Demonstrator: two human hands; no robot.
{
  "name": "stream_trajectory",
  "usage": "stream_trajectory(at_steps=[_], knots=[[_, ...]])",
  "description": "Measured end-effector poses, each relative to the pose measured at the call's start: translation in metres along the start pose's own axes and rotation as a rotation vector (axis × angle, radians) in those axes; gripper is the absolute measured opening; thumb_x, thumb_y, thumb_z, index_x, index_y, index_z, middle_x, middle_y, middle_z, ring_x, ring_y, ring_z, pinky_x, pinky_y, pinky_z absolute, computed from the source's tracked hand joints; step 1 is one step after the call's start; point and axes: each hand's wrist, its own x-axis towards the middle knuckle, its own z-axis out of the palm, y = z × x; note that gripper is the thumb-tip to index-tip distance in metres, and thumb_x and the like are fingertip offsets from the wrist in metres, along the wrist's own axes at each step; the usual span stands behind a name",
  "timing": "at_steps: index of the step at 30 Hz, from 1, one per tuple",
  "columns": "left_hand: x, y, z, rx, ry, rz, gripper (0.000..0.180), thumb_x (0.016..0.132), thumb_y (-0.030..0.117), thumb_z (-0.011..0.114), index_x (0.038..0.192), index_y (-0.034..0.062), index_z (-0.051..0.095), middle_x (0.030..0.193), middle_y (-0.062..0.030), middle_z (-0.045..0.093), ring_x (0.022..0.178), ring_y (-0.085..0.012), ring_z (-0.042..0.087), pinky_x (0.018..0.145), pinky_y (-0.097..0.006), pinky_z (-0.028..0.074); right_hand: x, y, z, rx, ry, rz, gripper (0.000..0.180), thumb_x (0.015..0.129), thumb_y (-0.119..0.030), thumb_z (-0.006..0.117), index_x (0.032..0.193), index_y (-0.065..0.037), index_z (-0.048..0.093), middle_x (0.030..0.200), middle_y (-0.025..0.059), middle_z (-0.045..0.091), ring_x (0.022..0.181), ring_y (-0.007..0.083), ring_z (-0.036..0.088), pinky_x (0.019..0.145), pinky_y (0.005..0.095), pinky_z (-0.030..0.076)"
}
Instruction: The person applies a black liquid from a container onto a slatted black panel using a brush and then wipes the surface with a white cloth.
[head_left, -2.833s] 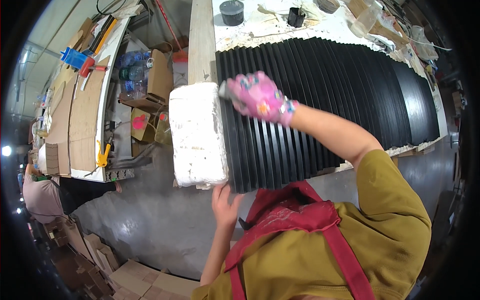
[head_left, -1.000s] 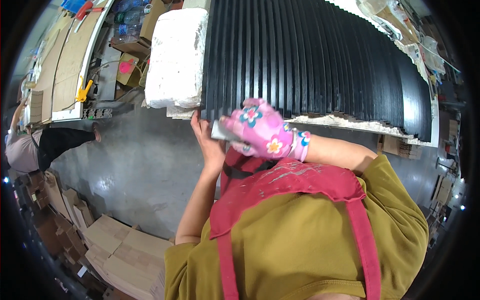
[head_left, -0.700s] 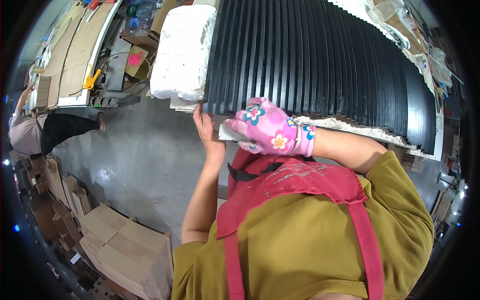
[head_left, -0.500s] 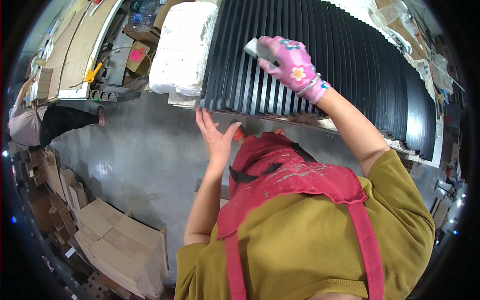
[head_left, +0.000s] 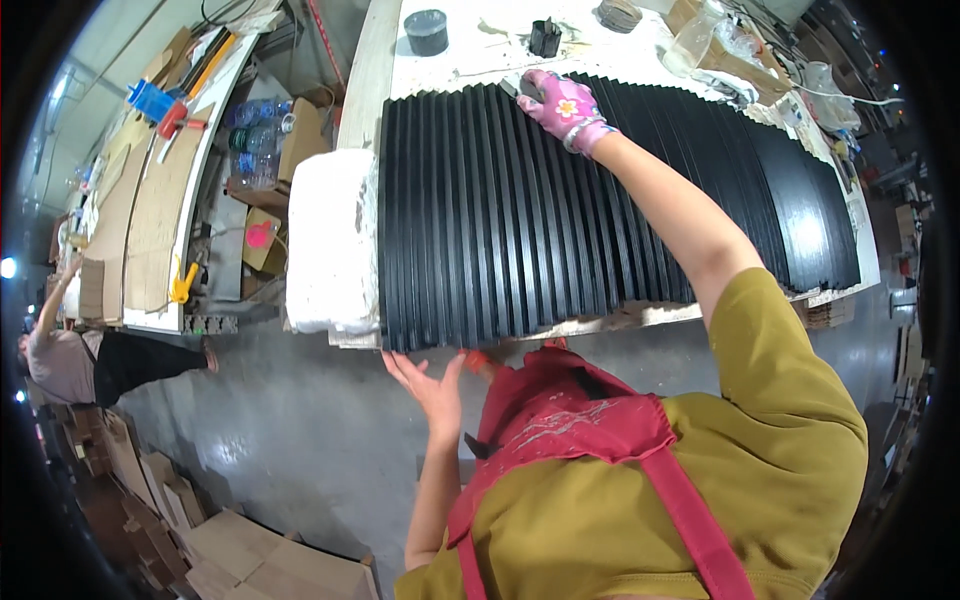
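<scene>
Pressing one grey block (head_left: 524, 89) on ribbed black sheet (head_left: 600, 200), gloved right hand (head_left: 562, 102); bare left hand (head_left: 428, 385) open

A workshop: long workbench (head_left: 372, 60) bearing stacked black ribbed panels (head_left: 560, 210), cardboard sheets on a far-left table (head_left: 150, 200), flattened cartons (head_left: 250, 550) on the bare concrete floor (head_left: 300, 430), near left.

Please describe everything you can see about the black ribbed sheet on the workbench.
The black ribbed sheet lies flat across the workbench, covering most of its top. Many parallel ridges run from the near edge to the far edge; it looks like glossy rubber or plastic. A white foam block sits against its left end. The right hand, in a pink flowered glove, presses on its far edge; the bare left hand is just below its near edge.
</scene>
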Motion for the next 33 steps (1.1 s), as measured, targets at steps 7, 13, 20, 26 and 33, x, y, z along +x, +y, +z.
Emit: stream_trajectory(at_steps=[7,13,20,26,33], knots=[[-0.002,-0.027,-0.009,-0.005,0.018,-0.091,0.093,0.067,0.010,0.076,0.139,-0.0064,0.018,0.146,-0.0200,0.008,0.120,-0.0300,0.034,0.090,-0.036,0.042,-0.076,-0.116,0.001,0.180,-0.056,-0.724,0.025,0.078,-0.028,0.062,0.092,-0.008,0.059,0.076,0.0078,0.062,0.071,0.0213,0.065,0.070,0.0341,0.051],[0.003,-0.027,-0.012,0.023,-0.087,0.012,0.095,0.066,0.012,0.078,0.139,-0.0053,0.019,0.146,-0.0233,0.007,0.123,-0.0311,0.032,0.089,-0.037,0.043,0.056,-0.019,0.030,-0.012,-0.092,0.033,0.032,0.089,-0.037,0.051,0.102,-0.008,0.058,0.084,0.0103,0.067,0.063,0.0186,0.064,0.054,0.0309,0.054],[0.001,-0.026,-0.028,-0.019,-0.060,-0.005,0.087,0.068,0.009,0.075,0.138,-0.0010,0.026,0.145,-0.0196,0.012,0.121,-0.0281,0.034,0.086,-0.037,0.043,0.021,-0.080,0.045,0.020,-0.244,-0.351,0.031,0.078,-0.032,0.062,0.103,-0.014,0.056,0.077,0.0031,0.063,0.070,0.0161,0.062,0.070,0.0335,0.044],[-0.011,-0.029,-0.044,-0.271,-0.078,-0.240,0.039,0.076,0.003,0.066,0.112,-0.0014,0.052,0.112,-0.0125,0.054,0.093,-0.0209,0.056,0.077,-0.030,0.046,0.054,-0.067,0.056,0.342,-0.465,0.046,0.019,0.089,-0.027,0.047,0.101,-0.015,0.056,0.081,0.0025,0.065,0.073,0.0158,0.063,0.068,0.0295,0.047],[-0.001,0.020,-0.017,-0.135,-0.639,-0.045,0.015,0.086,0.007,0.059,0.098,0.0000,0.064,0.091,-0.0118,0.066,0.083,-0.0161,0.063,0.074,-0.026,0.049,0.051,-0.061,0.049,0.105,-0.147,-0.203,0.015,0.084,-0.023,0.057,0.094,-0.012,0.057,0.068,0.0041,0.061,0.054,0.0155,0.060,0.047,0.0281,0.049]])
